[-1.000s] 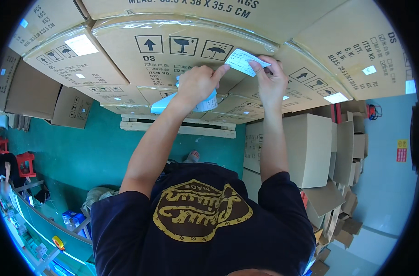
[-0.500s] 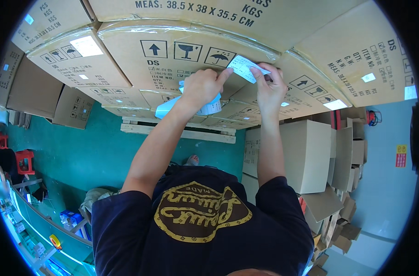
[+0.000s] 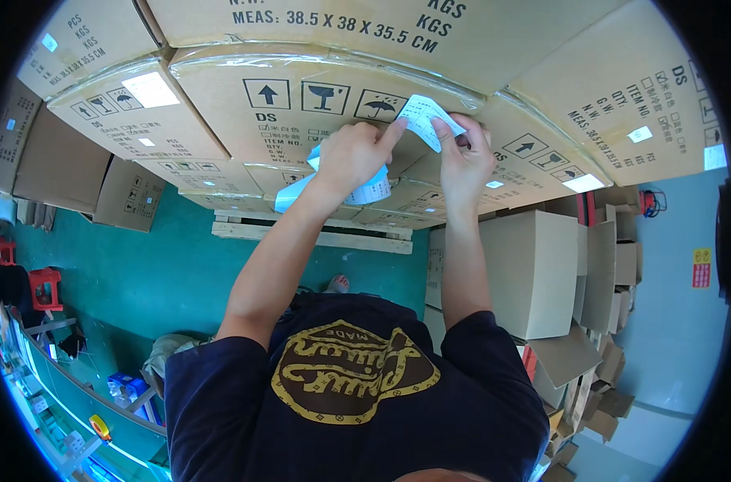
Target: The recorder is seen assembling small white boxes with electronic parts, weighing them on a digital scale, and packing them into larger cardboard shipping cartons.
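Note:
A white printed label (image 3: 424, 117) lies over the upper right part of a cardboard box's front, beside the umbrella mark. My right hand (image 3: 466, 154) pinches the label's right edge between thumb and fingers, and that edge curls away from the box. My left hand (image 3: 351, 159) is closed around a blue-white strip of label sheets (image 3: 371, 191), which hangs out below it. One finger or thumb of the left hand presses the label's left edge. Whether the label is stuck to the box (image 3: 221, 92) cannot be made out.
Taped cardboard boxes are stacked on a wooden pallet (image 3: 317, 235) in front of me. Open and flattened cartons (image 3: 534, 273) stand at my right. A red stool (image 3: 46, 289) and a workbench (image 3: 84, 386) are at the left on the green floor.
The label's right edge has bent more, and my right hand has shifted slightly left and down. My left hand keeps its hold on the strip, nearly unmoved.

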